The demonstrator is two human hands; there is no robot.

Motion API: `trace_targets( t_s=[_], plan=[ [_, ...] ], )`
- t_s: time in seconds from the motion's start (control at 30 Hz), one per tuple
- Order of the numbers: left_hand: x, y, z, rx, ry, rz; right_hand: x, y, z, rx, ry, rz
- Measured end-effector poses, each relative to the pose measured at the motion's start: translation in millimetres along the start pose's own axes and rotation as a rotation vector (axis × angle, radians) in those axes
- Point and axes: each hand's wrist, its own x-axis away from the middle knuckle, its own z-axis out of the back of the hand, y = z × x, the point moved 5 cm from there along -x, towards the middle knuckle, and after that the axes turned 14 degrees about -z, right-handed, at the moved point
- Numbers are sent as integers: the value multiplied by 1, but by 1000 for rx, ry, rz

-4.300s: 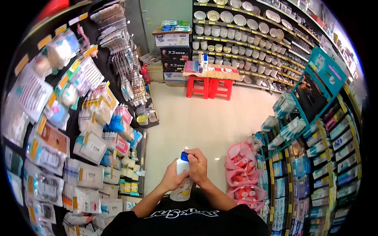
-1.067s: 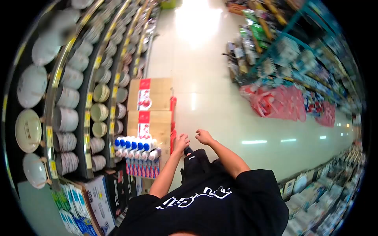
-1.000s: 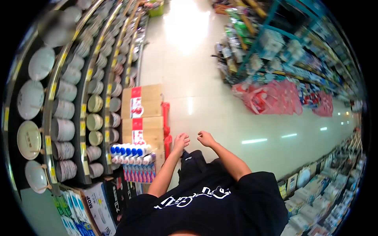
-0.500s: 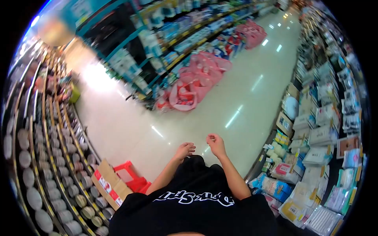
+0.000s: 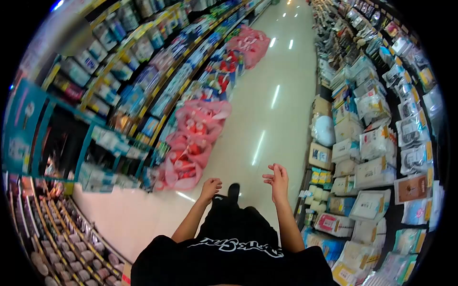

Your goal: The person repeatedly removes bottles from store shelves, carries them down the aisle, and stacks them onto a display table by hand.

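Note:
My left hand [image 5: 210, 188] hangs in front of my body with loosely bent fingers, and no object shows in it. Farther right, my right hand [image 5: 277, 180] is held up over the aisle floor with its fingers apart and nothing in them. Neither hand touches any goods. Nearest to the left one are pink plastic bags [image 5: 183, 164] on the floor, holding red-and-white items. To the right of my right hand, a shelf carries flat packaged goods [image 5: 377, 171] and small yellow packs [image 5: 320, 176].
The pale shiny floor [image 5: 255, 119] runs ahead between two shelf rows. Another pink bag [image 5: 250, 45] lies farther along the left side. A teal rack [image 5: 90, 152] stands at the left corner, with stacked round wares [image 5: 71, 248] at lower left.
My view has turned right, so the aisle and right shelves appear farther left. One of my feet now shows ahead. My hands are farther apart, and the right fingers have spread.

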Motion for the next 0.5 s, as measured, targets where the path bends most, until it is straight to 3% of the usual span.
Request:
trace_targets(
  t_s=[0.13,0.27,0.43,0.5],
  plan=[
    [-106,75,-65,-85,-143,-76,-59,-80,17,-29,109,124],
    [-188,168,-137,-210,-251,-301,-122,-134,42,56,246,175],
    [-289,241,-222,-264,-326,-501,-239,-188,69,112,249,203],
    [-325,258,-252,-278,-319,-496,-282,-222,69,139,218,219]
  ],
)
